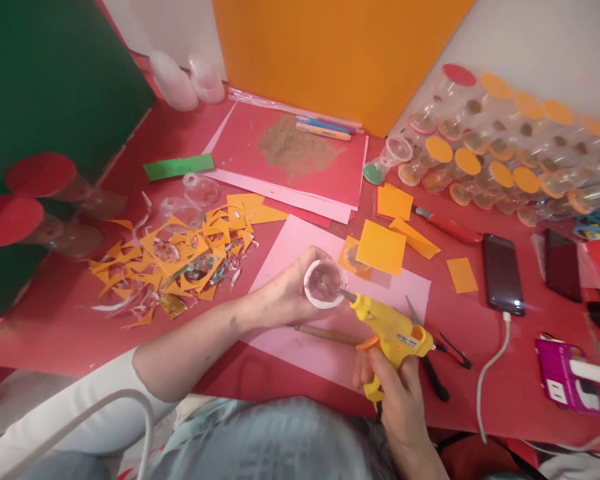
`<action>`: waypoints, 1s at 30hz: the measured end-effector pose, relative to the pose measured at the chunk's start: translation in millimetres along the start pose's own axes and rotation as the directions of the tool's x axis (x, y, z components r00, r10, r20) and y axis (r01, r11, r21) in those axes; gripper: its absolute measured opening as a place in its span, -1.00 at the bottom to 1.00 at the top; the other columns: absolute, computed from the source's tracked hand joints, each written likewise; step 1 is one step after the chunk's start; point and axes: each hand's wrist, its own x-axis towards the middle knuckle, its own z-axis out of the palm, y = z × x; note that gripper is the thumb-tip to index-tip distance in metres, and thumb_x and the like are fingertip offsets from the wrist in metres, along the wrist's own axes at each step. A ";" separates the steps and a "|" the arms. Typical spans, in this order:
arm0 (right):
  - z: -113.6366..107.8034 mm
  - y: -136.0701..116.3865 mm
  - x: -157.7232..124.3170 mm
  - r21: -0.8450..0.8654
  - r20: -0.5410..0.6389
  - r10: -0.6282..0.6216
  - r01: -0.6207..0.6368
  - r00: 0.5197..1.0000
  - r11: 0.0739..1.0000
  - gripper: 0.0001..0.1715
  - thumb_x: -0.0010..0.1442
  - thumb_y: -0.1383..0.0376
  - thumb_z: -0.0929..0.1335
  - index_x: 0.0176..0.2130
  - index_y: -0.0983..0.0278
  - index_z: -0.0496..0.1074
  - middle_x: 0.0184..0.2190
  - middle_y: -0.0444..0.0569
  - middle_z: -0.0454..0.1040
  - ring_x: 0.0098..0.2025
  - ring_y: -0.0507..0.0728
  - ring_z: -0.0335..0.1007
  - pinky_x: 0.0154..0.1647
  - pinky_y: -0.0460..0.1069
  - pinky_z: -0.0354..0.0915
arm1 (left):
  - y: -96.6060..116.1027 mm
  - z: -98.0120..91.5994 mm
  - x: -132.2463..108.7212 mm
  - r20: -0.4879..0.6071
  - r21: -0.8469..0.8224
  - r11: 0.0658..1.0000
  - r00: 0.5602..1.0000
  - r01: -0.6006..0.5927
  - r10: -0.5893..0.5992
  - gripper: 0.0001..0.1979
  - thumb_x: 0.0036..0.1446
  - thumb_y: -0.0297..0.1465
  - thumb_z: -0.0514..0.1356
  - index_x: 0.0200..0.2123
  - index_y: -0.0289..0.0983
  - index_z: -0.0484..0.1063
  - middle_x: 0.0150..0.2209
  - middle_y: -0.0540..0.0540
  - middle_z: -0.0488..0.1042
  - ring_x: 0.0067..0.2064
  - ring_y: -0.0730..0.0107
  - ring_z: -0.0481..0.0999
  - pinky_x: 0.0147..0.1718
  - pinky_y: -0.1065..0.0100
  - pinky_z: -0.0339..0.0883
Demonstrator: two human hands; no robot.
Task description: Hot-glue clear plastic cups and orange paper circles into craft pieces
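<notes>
My left hand (290, 287) is wrapped round a clear plastic cup (325, 283), its round white-edged mouth facing up toward me. In my right hand (395, 383) is a yellow glue gun (393, 330), with fingers at its orange trigger. The gun's metal nozzle meets the cup's rim on the right side; I cannot tell whether glue is coming out. Both hands are over a pink sheet (280, 257). Just beyond the cup, an orange paper square (381, 247) sits on top of another clear cup. Below the hands lie a wooden-handled tool (327, 333) and dark-handled scissors (435, 380).
Orange paper scraps (180, 257) are heaped at left. Brown sand (297, 147) lies on a red sheet at the back. Joined clear cups with orange and red discs (467, 160) stand at right, near a phone (503, 273) on a white cable. A red cutter (447, 225) lies nearby.
</notes>
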 end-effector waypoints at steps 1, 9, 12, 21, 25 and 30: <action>0.0 0.2 -0.2 0.003 -0.005 -0.002 0.002 1.000 1.000 -0.49 0.28 0.05 0.44 -0.59 0.23 0.39 -0.71 -0.13 0.41 -0.66 0.06 0.38 -0.60 -0.07 0.37 | -0.3 0.1 -0.1 0.009 -0.010 1.000 1.000 0.002 -0.002 -0.65 0.08 -0.34 0.39 -0.21 -0.20 0.24 -0.24 -0.01 0.44 -0.28 0.44 0.48 -0.29 0.36 0.40; 1.4 -3.1 0.7 -0.008 0.001 0.005 -0.005 1.000 1.000 -0.49 0.24 0.02 0.46 -0.59 0.23 0.38 -0.70 -0.13 0.41 -0.66 0.06 0.39 -0.59 -0.06 0.39 | -2.3 0.7 0.1 0.009 -0.037 0.999 1.000 -0.019 0.019 -0.63 0.07 -0.39 0.39 -0.20 -0.21 0.23 -0.23 -0.02 0.45 -0.28 0.45 0.50 -0.30 0.38 0.42; 1.8 -2.4 0.8 -0.011 0.011 0.002 -0.002 1.000 1.000 -0.49 0.25 0.04 0.46 -0.60 0.23 0.39 -0.70 -0.12 0.42 -0.66 0.06 0.39 -0.59 -0.07 0.38 | -1.7 0.3 0.4 0.005 -0.029 1.000 1.000 -0.009 0.009 -0.62 0.07 -0.38 0.40 -0.21 -0.21 0.21 -0.24 -0.03 0.46 -0.27 0.45 0.49 -0.29 0.39 0.42; 0.4 -0.5 0.9 0.005 0.007 0.003 -0.003 1.000 1.000 -0.46 0.27 0.01 0.43 -0.61 0.23 0.39 -0.72 -0.14 0.36 -0.69 0.04 0.30 -0.61 -0.06 0.36 | -3.3 -3.1 1.5 0.031 -0.031 0.999 0.999 -0.037 0.037 -0.65 0.06 -0.36 0.40 -0.21 -0.22 0.27 -0.23 -0.04 0.44 -0.27 0.43 0.46 -0.27 0.35 0.40; 0.5 -1.0 1.4 0.019 0.000 0.004 -0.004 1.000 1.000 -0.47 0.26 0.03 0.44 -0.61 0.23 0.40 -0.72 -0.15 0.36 -0.70 0.03 0.29 -0.61 -0.06 0.35 | -1.9 -3.1 1.3 0.053 -0.070 0.997 0.998 -0.013 0.017 -0.67 0.09 -0.38 0.38 -0.20 -0.22 0.26 -0.24 -0.02 0.42 -0.28 0.45 0.44 -0.28 0.37 0.38; -0.6 1.3 0.8 0.018 -0.007 -0.003 0.003 1.000 1.000 -0.47 0.27 0.04 0.44 -0.61 0.23 0.40 -0.72 -0.14 0.37 -0.69 0.03 0.30 -0.61 -0.06 0.36 | 0.0 -3.5 0.5 0.076 -0.093 0.995 0.997 0.028 -0.021 -0.67 0.08 -0.38 0.38 -0.20 -0.22 0.27 -0.21 -0.03 0.41 -0.21 0.42 0.46 -0.21 0.36 0.38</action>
